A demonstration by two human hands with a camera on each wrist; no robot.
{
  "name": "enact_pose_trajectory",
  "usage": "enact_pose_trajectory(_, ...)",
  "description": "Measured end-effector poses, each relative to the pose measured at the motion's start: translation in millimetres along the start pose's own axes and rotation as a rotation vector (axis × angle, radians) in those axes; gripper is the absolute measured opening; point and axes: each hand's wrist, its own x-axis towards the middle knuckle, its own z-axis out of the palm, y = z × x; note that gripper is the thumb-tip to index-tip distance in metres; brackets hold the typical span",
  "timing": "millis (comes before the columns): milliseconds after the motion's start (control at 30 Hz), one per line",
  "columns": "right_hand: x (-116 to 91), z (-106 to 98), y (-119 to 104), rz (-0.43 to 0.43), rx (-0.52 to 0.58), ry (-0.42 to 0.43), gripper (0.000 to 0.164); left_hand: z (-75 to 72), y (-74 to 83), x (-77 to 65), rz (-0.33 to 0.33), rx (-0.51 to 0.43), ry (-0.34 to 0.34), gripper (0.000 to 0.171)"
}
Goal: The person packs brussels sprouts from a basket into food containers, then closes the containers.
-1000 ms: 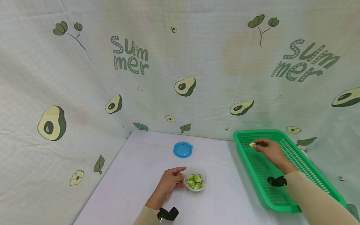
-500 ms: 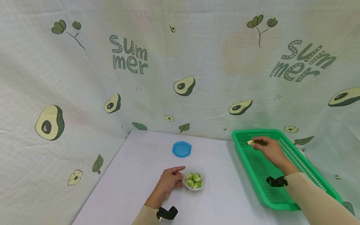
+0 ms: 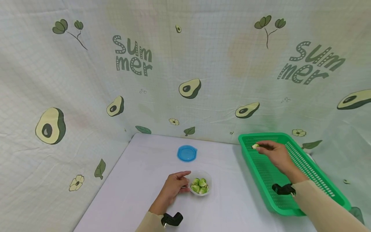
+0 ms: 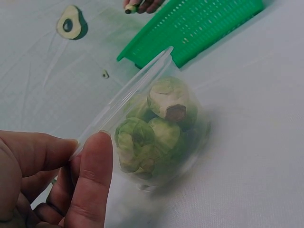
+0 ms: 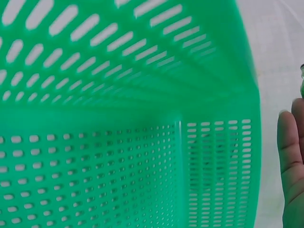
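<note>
My left hand [image 3: 173,187] pinches the rim of a small clear plastic container [image 4: 197,159] between thumb and fingers. Inside it lie several Brussels sprouts [image 3: 200,186], green with pale cut ends. In the left wrist view the container tilts in the picture and its base meets the white cloth. On the right, a single Brussels sprout [image 3: 255,146] is pinched at the fingertips of my right hand [image 3: 276,156], above the far end of a green perforated plastic basket [image 3: 258,175]. The right wrist view shows only part of that hand, at its right edge.
A blue lid [image 3: 187,153] lies flat on the white tabletop [image 3: 139,174], beyond the container. Behind the table hangs a pale cloth [image 3: 214,58] printed with avocados and leaves. The basket's long raised walls stand along the table's right side.
My right hand has shifted slightly left with the Brussels sprout, nearer the basket's far left corner. The left hand and container have hardly moved. The head view has drifted a little.
</note>
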Motion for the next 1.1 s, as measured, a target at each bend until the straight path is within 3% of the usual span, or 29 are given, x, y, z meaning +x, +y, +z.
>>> enact_pose_trajectory(833,-20,28,-44,-0.093,0.179,0.031,0.041,-0.5,-0.2,-0.9,-0.003,-0.008,-0.008,0.048)
enact_pose_trajectory(1100,-23,43,-49,-0.075,0.189,0.032,0.039,-0.6,-1.3,0.3,0.002,-0.023,-0.014,0.048)
